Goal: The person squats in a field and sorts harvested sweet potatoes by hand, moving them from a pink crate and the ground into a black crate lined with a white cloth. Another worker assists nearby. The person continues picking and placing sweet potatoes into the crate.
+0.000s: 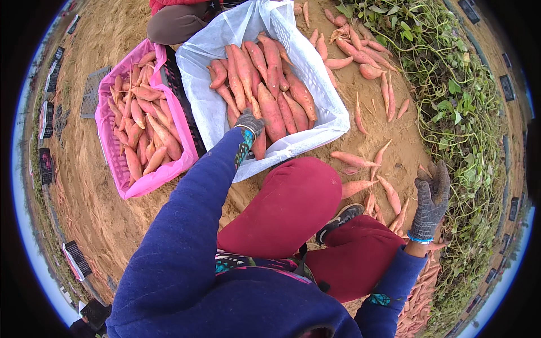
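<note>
My left hand (pixel 249 121), in a grey knit glove, reaches into a white-lined crate (pixel 315 73) and rests on the pile of large reddish sweet potatoes (pixel 270 84); whether it grips one is hidden. My right hand (pixel 431 197), also gloved, hovers palm out with fingers apart above loose sweet potatoes (pixel 389 194) lying on the sandy soil. It holds nothing. My knees in dark red trousers (pixel 293 203) are bent between the two hands.
A pink-lined crate (pixel 112 158) of smaller sweet potatoes sits left of the white one. Another person crouches behind the crates (pixel 177 19). Green vines (pixel 462 101) run along the right. More sweet potatoes lie scattered at top right (pixel 360 56) and bottom right (pixel 420 298).
</note>
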`<state>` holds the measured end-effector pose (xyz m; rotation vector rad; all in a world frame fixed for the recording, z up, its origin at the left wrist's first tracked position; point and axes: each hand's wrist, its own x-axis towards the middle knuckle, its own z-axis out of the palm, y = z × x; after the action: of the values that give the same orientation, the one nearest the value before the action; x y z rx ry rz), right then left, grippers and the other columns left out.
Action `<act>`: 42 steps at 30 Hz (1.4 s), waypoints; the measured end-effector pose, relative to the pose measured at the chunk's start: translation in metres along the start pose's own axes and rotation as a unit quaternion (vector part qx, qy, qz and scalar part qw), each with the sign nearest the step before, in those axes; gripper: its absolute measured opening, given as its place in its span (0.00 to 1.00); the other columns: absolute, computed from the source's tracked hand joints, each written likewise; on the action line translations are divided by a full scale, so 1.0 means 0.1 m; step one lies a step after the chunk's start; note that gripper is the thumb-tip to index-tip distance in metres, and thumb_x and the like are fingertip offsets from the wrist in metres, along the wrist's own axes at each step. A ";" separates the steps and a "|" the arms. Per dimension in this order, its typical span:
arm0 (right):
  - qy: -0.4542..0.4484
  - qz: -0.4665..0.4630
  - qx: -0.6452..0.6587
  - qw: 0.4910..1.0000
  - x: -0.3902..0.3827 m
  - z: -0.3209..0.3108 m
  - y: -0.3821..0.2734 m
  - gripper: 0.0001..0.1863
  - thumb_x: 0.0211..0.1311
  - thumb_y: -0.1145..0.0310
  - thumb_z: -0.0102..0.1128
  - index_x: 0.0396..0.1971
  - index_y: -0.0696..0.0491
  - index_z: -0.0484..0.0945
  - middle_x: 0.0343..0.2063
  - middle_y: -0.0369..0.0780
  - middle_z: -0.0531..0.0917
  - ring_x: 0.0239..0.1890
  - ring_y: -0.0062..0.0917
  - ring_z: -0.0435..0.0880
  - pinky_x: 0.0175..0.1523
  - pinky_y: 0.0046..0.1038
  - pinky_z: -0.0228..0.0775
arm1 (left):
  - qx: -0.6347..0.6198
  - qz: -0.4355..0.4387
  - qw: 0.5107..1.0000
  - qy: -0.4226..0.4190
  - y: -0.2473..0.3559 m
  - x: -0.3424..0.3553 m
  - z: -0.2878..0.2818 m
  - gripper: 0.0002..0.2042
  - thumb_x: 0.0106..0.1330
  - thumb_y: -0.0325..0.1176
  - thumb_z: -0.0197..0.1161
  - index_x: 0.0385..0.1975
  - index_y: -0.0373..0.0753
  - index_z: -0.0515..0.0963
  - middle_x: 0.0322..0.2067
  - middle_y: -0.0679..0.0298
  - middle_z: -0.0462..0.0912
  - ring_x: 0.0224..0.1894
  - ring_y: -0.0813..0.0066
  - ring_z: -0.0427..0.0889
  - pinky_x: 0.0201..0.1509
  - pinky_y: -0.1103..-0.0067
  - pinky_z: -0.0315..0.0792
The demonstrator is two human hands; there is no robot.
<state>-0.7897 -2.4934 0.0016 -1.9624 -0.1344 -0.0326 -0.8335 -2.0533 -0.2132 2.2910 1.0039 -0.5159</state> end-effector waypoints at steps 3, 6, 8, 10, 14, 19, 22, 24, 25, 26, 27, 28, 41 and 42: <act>0.020 0.012 -0.016 1.000 0.01 -0.15 -0.09 0.32 0.60 0.78 0.56 0.64 0.57 0.58 0.58 0.45 0.70 0.53 0.28 0.75 0.56 0.26 0.68 | 0.070 0.028 0.995 0.060 -0.18 -0.03 0.14 0.37 0.56 0.47 0.61 0.64 0.38 0.56 0.57 0.39 0.64 0.57 0.44 0.70 0.58 0.60 0.68; 0.129 0.007 0.005 0.992 -0.01 -0.52 -0.09 0.31 0.59 0.79 0.56 0.63 0.58 0.59 0.54 0.44 0.74 0.50 0.25 0.76 0.53 0.25 0.69 | 0.034 0.173 0.975 0.137 -0.31 -0.08 0.25 0.34 0.55 0.40 0.62 0.64 0.43 0.59 0.54 0.39 0.65 0.55 0.42 0.70 0.59 0.59 0.67; 0.195 -0.037 -0.069 0.978 -0.14 -0.93 0.03 0.30 0.57 0.82 0.58 0.61 0.59 0.63 0.53 0.44 0.74 0.48 0.24 0.76 0.53 0.25 0.69 | 0.205 0.250 0.939 0.121 -0.38 -0.04 0.33 0.32 0.55 0.36 0.63 0.63 0.43 0.63 0.55 0.39 0.63 0.55 0.43 0.69 0.59 0.62 0.68; 0.248 -0.043 -0.073 0.965 -0.37 -1.39 0.25 0.30 0.57 0.79 0.61 0.60 0.59 0.64 0.52 0.43 0.75 0.49 0.24 0.75 0.55 0.25 0.68 | 0.187 0.223 0.955 0.063 -0.44 0.04 0.37 0.31 0.57 0.38 0.62 0.62 0.40 0.64 0.57 0.36 0.62 0.58 0.42 0.67 0.63 0.64 0.64; 0.364 0.065 -0.203 0.907 -1.06 -2.08 0.94 0.24 0.57 0.77 0.59 0.55 0.61 0.69 0.49 0.45 0.77 0.49 0.28 0.77 0.55 0.27 0.68 | 0.124 0.209 0.969 0.055 -0.33 0.27 0.12 0.31 0.56 0.34 0.66 0.61 0.37 0.64 0.55 0.44 0.68 0.57 0.52 0.70 0.61 0.69 0.66; 0.326 0.284 -0.254 0.865 -1.81 -2.05 1.97 0.21 0.55 0.68 0.62 0.48 0.62 0.75 0.42 0.46 0.81 0.42 0.31 0.81 0.49 0.28 0.71 | -0.229 0.329 0.915 0.048 0.86 -0.06 -0.54 0.24 0.63 0.26 0.59 0.60 0.31 0.64 0.56 0.53 0.71 0.56 0.67 0.73 0.60 0.75 0.67; 0.218 0.272 -0.276 0.896 -1.69 -1.59 2.60 0.18 0.54 0.69 0.61 0.44 0.60 0.78 0.41 0.49 0.81 0.45 0.38 0.81 0.52 0.31 0.70 | -0.271 0.434 0.854 -0.093 1.75 -1.02 -0.68 0.23 0.64 0.25 0.57 0.59 0.30 0.64 0.55 0.53 0.72 0.56 0.66 0.74 0.61 0.73 0.67; 0.132 0.254 -0.332 0.899 -1.43 -1.36 2.96 0.19 0.54 0.69 0.58 0.47 0.58 0.76 0.44 0.49 0.80 0.49 0.43 0.77 0.56 0.36 0.67 | -0.246 0.470 0.832 -0.162 2.26 -1.67 -0.57 0.22 0.65 0.27 0.55 0.59 0.30 0.64 0.55 0.51 0.72 0.55 0.63 0.74 0.61 0.70 0.66; 0.093 0.248 -0.373 0.889 -1.26 -1.25 3.14 0.20 0.54 0.69 0.58 0.48 0.57 0.75 0.45 0.48 0.79 0.50 0.43 0.76 0.56 0.37 0.66 | -0.247 0.456 0.835 -0.181 2.46 -1.92 -0.46 0.22 0.65 0.27 0.55 0.59 0.30 0.64 0.55 0.50 0.72 0.55 0.62 0.74 0.61 0.70 0.66; 0.062 0.211 -0.404 0.888 -1.09 -1.19 3.29 0.21 0.54 0.68 0.58 0.49 0.55 0.74 0.45 0.48 0.79 0.50 0.42 0.76 0.56 0.38 0.66 | -0.206 0.495 0.819 -0.205 2.63 -2.11 -0.31 0.23 0.64 0.27 0.56 0.59 0.30 0.65 0.55 0.50 0.72 0.55 0.62 0.75 0.61 0.69 0.67; 0.022 0.189 -0.442 0.876 -0.91 -1.12 3.43 0.22 0.53 0.67 0.58 0.50 0.54 0.74 0.45 0.48 0.78 0.51 0.41 0.76 0.56 0.39 0.66 | -0.208 0.475 0.826 -0.218 2.77 -2.23 -0.17 0.23 0.63 0.28 0.57 0.59 0.30 0.65 0.55 0.50 0.72 0.55 0.62 0.75 0.60 0.69 0.67; -0.012 0.152 -0.481 0.863 -0.77 -1.06 3.55 0.23 0.53 0.67 0.58 0.52 0.52 0.73 0.46 0.47 0.78 0.52 0.40 0.76 0.56 0.40 0.66 | -0.235 0.463 0.819 -0.244 2.88 -2.28 0.04 0.24 0.59 0.24 0.62 0.56 0.31 0.67 0.54 0.54 0.73 0.55 0.64 0.75 0.60 0.71 0.68; -0.014 0.125 -0.217 0.968 0.31 -1.01 1.84 0.29 0.43 0.70 0.67 0.49 0.60 0.70 0.43 0.46 0.78 0.47 0.35 0.78 0.53 0.31 0.68 | 0.056 0.423 0.863 -0.270 3.16 -1.99 0.91 0.32 0.56 0.53 0.62 0.52 0.33 0.69 0.46 0.44 0.76 0.48 0.51 0.78 0.53 0.67 0.70; -0.003 0.035 -0.237 0.971 0.31 -0.92 1.46 0.31 0.44 0.72 0.66 0.52 0.59 0.69 0.46 0.47 0.76 0.51 0.36 0.76 0.56 0.31 0.66 | -0.046 0.386 0.883 -0.262 3.24 -2.04 0.94 0.31 0.58 0.52 0.62 0.52 0.32 0.68 0.45 0.46 0.77 0.47 0.53 0.78 0.52 0.67 0.72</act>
<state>-0.7390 -2.6309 -0.0946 -2.4449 -0.0630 -0.0139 -0.7295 -2.4004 -0.0583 2.0583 -0.1609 -0.6543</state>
